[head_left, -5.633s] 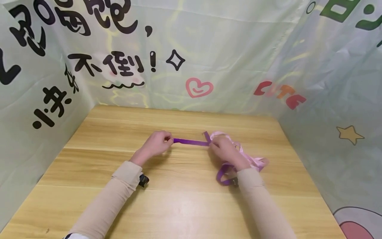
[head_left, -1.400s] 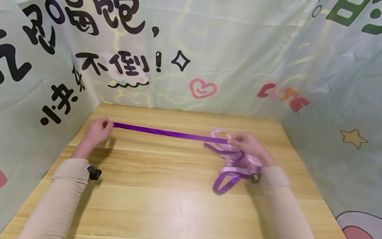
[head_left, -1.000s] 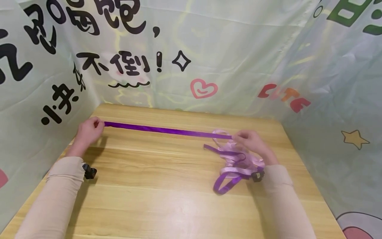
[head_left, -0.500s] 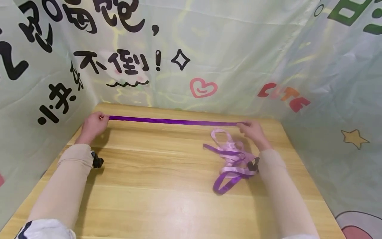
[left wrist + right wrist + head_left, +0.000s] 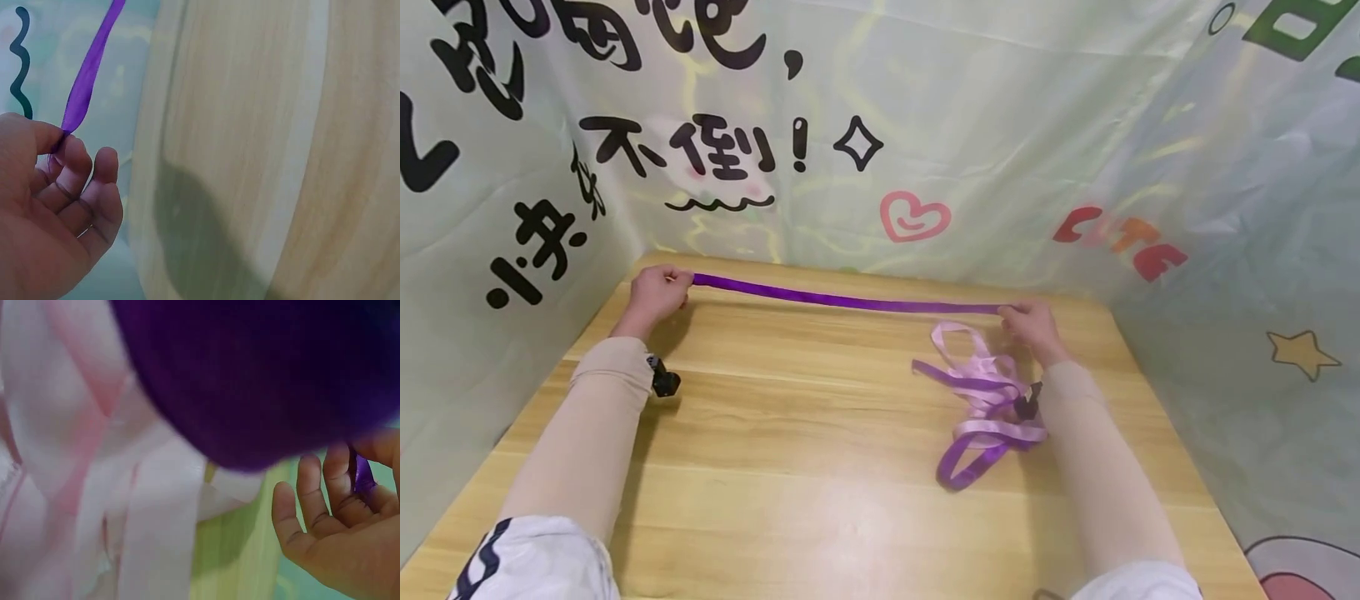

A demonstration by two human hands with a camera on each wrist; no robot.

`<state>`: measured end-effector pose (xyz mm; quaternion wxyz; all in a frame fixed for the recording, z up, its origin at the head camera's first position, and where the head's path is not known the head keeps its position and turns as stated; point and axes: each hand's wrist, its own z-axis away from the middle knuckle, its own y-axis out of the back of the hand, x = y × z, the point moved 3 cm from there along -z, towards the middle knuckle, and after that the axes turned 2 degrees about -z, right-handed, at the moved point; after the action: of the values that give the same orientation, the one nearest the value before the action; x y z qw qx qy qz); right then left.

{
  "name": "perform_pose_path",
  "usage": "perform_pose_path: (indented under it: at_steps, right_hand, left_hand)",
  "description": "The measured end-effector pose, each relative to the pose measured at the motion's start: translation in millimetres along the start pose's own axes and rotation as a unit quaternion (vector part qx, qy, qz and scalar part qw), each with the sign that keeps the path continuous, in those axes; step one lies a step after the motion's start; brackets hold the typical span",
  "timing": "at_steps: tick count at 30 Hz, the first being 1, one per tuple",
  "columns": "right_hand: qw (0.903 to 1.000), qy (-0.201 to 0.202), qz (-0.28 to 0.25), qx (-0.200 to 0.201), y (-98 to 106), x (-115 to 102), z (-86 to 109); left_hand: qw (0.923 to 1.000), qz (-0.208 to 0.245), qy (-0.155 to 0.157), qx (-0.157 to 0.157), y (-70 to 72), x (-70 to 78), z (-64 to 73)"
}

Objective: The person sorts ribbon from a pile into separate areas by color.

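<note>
Clock laid on the head view, its centre as pivot. Purple ribbon strip [image 5: 850,302]: narrow, satiny, deep violet, a little paler towards 3 o'clock. Runs across the far part of the table [image 5: 820,517] from just past 9 o'clock to 3 o'clock, bowing slightly downward. Left wrist view: its end is gathered to a dark, crumpled point, and the strip widens as it rises towards 11 o'clock.

Ribbon tangle [image 5: 981,392] on the table between 4 and 5 o'clock: pale lilac-pink lengths crossed by purple ones. Pale loop on its 12 o'clock side, purple loop at its 7 o'clock, loose purple tail out to its 10 o'clock. Whether strip and tangle join: cannot tell. Large dark-purple blur fills the top of the right wrist view; cannot tell which length it is.

Left hand [image 5: 658,292] at 9 o'clock, thumb and forefinger pinching the strip's end, other fingers loosely bent. Forearm comes up from 7 o'clock, sleeve pushed short of the wrist, black device [image 5: 664,379] beside the cuff.

Right hand [image 5: 1032,325] just past 3 o'clock, pinching the strip's other side; the wrist view shows a purple bit between thumb and fingers, remaining fingers spread and slightly bent. Forearm rises from 5 o'clock, beside the tangle.
</note>
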<state>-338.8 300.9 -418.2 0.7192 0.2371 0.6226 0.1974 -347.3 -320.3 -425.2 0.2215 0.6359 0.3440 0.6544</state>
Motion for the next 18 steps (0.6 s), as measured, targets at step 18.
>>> perform_pose_path:
  at_steps: [18]
  right_hand:
    - [0.9999, -0.002, 0.014, 0.004, -8.1, 6.7, -9.3]
  left_hand:
    - [0.9995, 0.022, 0.013, -0.017, -11.2, -7.7, -6.7]
